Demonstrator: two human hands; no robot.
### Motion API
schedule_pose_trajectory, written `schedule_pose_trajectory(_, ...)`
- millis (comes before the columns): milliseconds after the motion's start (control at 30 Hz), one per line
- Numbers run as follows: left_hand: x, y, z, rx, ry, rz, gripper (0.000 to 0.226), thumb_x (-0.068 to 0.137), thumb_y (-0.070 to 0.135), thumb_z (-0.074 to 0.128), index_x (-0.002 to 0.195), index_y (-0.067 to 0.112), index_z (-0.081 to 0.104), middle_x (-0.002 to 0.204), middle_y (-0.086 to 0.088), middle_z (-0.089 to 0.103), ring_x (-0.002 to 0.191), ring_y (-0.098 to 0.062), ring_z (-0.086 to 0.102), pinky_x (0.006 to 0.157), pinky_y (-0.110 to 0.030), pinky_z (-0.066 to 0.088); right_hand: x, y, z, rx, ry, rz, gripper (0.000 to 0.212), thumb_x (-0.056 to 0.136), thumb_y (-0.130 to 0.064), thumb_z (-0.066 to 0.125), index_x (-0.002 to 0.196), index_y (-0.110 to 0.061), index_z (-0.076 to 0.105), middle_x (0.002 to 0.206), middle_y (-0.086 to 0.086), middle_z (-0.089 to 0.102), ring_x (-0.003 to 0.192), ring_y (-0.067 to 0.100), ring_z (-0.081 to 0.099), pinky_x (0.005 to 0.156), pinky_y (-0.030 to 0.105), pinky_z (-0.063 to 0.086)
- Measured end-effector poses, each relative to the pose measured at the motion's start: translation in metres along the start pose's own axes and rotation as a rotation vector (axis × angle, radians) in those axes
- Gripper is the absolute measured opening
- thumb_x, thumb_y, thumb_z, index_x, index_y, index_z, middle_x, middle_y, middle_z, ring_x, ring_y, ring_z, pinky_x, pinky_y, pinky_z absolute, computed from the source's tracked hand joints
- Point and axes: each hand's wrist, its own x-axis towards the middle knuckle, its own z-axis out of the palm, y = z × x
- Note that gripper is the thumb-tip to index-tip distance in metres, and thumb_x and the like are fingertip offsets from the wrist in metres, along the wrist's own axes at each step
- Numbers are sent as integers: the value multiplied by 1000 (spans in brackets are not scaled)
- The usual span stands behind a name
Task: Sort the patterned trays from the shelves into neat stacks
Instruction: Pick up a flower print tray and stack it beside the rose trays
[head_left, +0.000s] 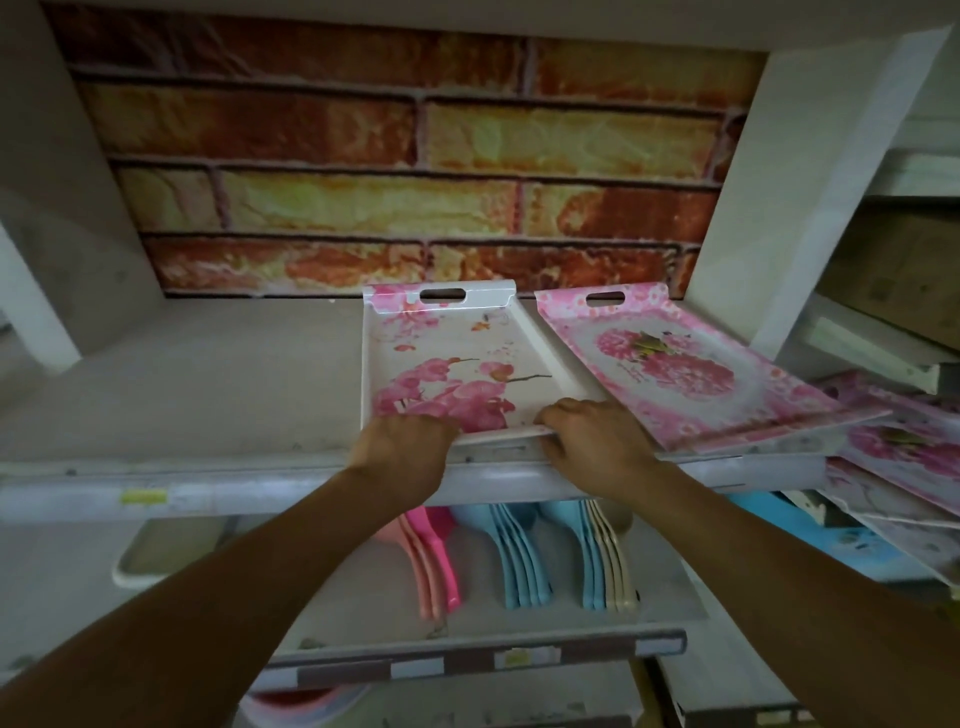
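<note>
2 hands grip the near rim of the orchid tray (447, 358) lying flat on the shelf (208, 374): left hand (402, 447) and right hand (592, 441) curl over it. Just right of that grip, the pink tray (691, 364) leans tilted.

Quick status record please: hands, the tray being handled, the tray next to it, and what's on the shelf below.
left hand: grips near edge of orchid tray, fingers curled over rim
right hand: grips same near edge, right corner
orchid tray: flat on upper shelf, handle slot toward brick backing
dotted tray: right of orchid tray, tilted, overlapping its right edge
more trays: far right, slanted pile
lower shelf: scoops in pink, blue, beige, nested in rows
</note>
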Motion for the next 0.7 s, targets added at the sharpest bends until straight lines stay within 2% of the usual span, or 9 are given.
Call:
schedule_pose_trajectory(300,-7,3,1,9,11,-85,35,94,27,42,129,28,48,115,2,66,99,-22,66,79,-30,49,-1,1,-6,-8,8,-18,21,93,-21,48,105,-23,64,100,-3,68,84,20,64,73,31,51)
schedule_pose_trajectory(467,-20,7,-8,-11,52,-125,36,93,26,46,128,29,51,110,1,68,94,-24,67,76,-31,51,-10,1,-12,-25,64,-65,21,90,-19,49,104,-24,63,98,-3,69,85,19,65,70,29,47)
schedule_pose_trajectory(700,-54,15,-31,-7,113,-189,31,94,31,48,124,30,57,103,0,71,87,-25,69,71,-32,53,-26,-5,-22,-35,166,-155,18,89,-17,51,100,-26,62,92,-4,68,81,18,64,59,26,31)
